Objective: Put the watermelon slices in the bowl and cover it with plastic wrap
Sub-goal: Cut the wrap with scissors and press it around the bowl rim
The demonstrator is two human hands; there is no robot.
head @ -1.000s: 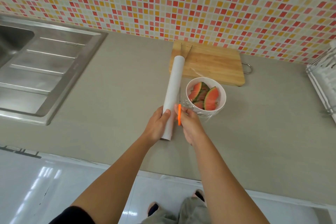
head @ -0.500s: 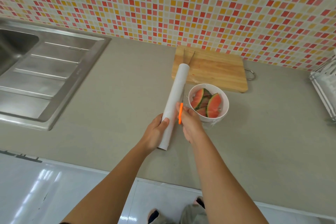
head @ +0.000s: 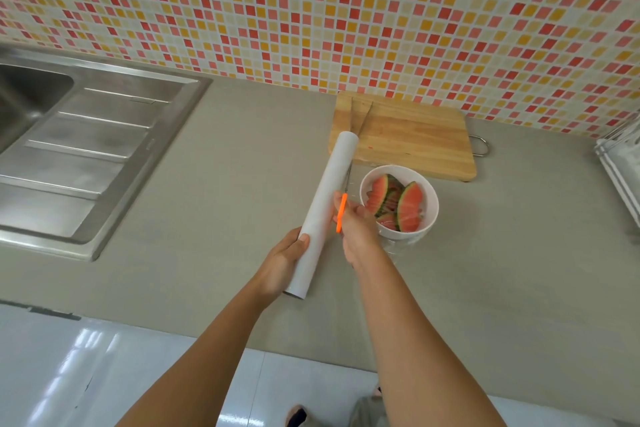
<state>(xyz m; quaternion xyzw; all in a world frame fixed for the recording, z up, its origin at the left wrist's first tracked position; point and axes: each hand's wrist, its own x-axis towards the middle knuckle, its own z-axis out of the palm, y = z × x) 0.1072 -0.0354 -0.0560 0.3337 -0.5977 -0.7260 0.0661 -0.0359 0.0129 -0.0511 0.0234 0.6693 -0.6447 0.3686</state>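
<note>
Already the watermelon slices (head: 409, 207) are in the bowl (head: 433, 199), a white round one standing on the counter (head: 214, 253) just in front of the wooden board (head: 415, 140). Several wedges stand packed together inside it, red flesh up and green rinds showing. A faint sheen lies over them, and crumpled clear film (head: 398, 248) hangs at the bowl's near side.

The left hand (head: 282, 265) grips the near part of the wrap roll (head: 327, 208), its thumb on top. The roll slants away from the person, with its far end over the board's left corner and its near end close to the counter's front edge. Whether it rests on the counter or is held just above it cannot be told.

The right hand (head: 358, 224) is curled round a thin orange tool (head: 341, 213), held between the roll and the bowl. A slim metal part runs on from the tool's far end along the roll. This hand hides part of the bowl's near-left rim.

A steel sink (head: 79, 149) with a ribbed drainer is set into the counter at the left. A white rack (head: 620, 163) shows at the right edge.
</note>
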